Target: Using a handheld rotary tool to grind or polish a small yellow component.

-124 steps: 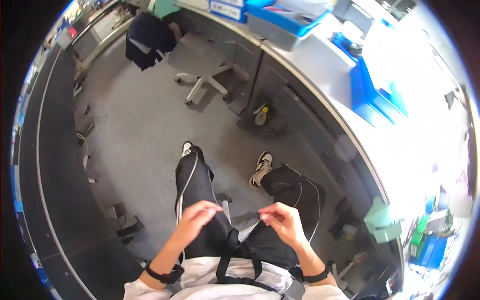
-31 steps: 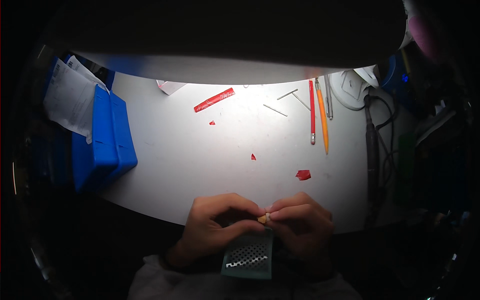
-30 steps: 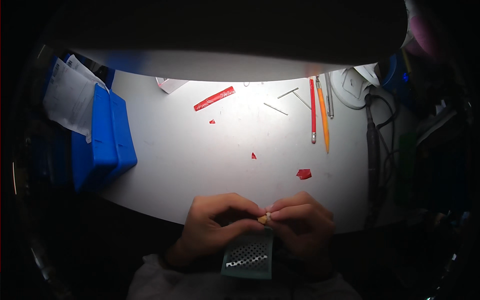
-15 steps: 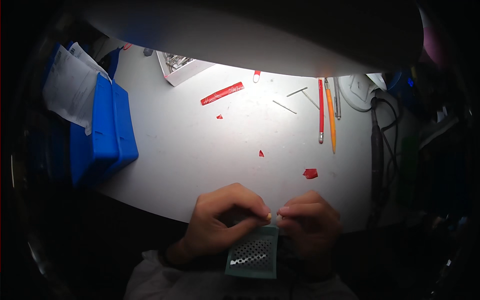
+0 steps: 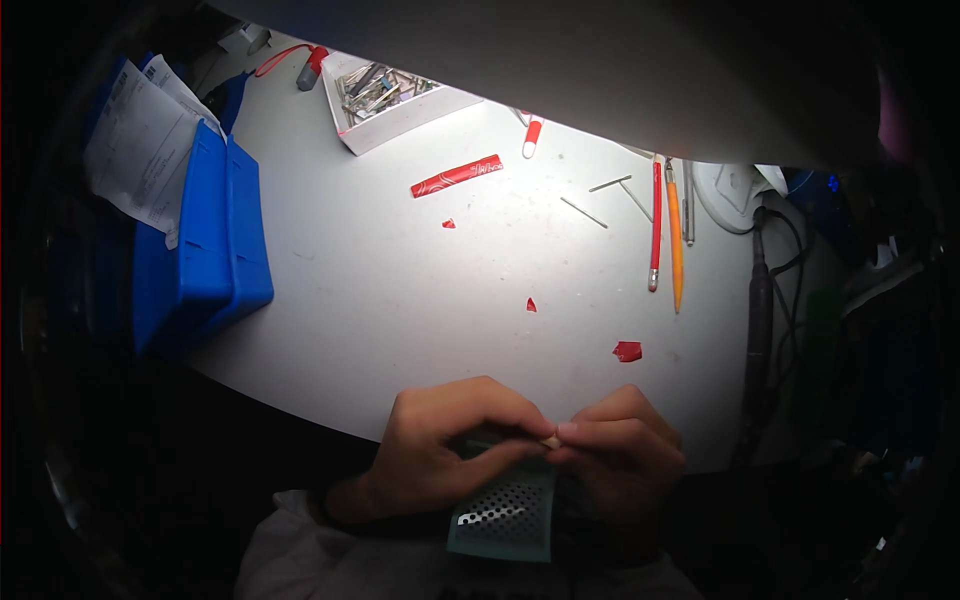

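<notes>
Near the table's front edge, my left hand (image 5: 435,435) and my right hand (image 5: 628,435) meet fingertip to fingertip. Both pinch closed on a small pale yellow piece (image 5: 551,442), mostly covered by the fingers, so its kind does not show. Just below them lies a green-framed perforated metal plate (image 5: 500,548), its upper part hidden behind my left hand. Beyond the hands are a torn red wrapper scrap (image 5: 627,351) and smaller red scraps (image 5: 531,305). Farther off lies a flattened red wrapper (image 5: 455,176).
A blue bin (image 5: 220,230) with papers stands left. At the back is a white box (image 5: 400,118) of small metal parts, under a large overhanging shade (image 5: 560,80). A red pencil (image 5: 656,220), an orange pointed tool (image 5: 675,240) and a dark corded handle (image 5: 760,310) lie right.
My hands have come together; a gap between their fingertips has closed, and both now touch at the pale piece. The view has shifted slightly, showing more of the white box.
</notes>
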Motion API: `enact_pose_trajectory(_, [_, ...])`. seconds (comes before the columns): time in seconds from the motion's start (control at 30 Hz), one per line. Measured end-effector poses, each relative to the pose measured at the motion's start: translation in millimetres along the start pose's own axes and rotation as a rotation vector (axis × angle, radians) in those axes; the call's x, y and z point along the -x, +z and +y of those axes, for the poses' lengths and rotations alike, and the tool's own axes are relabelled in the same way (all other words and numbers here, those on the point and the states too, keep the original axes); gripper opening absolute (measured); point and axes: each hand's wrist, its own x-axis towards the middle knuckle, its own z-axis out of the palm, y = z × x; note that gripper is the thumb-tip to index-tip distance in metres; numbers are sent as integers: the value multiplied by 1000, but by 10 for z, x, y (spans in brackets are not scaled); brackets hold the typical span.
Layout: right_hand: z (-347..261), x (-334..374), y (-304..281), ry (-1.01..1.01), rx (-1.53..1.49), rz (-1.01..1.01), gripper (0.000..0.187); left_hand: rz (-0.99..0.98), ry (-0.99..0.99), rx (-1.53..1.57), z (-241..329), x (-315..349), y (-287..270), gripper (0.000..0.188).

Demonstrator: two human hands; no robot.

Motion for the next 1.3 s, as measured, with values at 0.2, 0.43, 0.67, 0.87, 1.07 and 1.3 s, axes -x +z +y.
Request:
enact_pose_trajectory(0.2, [1,2,-13,36,-35,15,28,-30,48,-1,-22,32,-27,19])
enact_pose_trajectory(0.43, [-11,-7,-7,48,-61,-18,24,-22,29,32,-11,41,-10,21])
enact_pose_trajectory(0.67, [12,-14,10,4,-10,-23,25,-13,-53,20,21,20,8,33])
enact_pose_trajectory(0.87, [-31,-26,2,9,51,-23,26,30,-75,138,-34,41,16,29])
enact_pose_trajectory(1.07, [-42,-51,-8,49,28,-62,26,70,-24,123,-106,43,23,22])
enact_pose_trajectory(1.3, [-27,-37,-14,53,14,-70,24,44,-47,76,-66,37,-5,19])
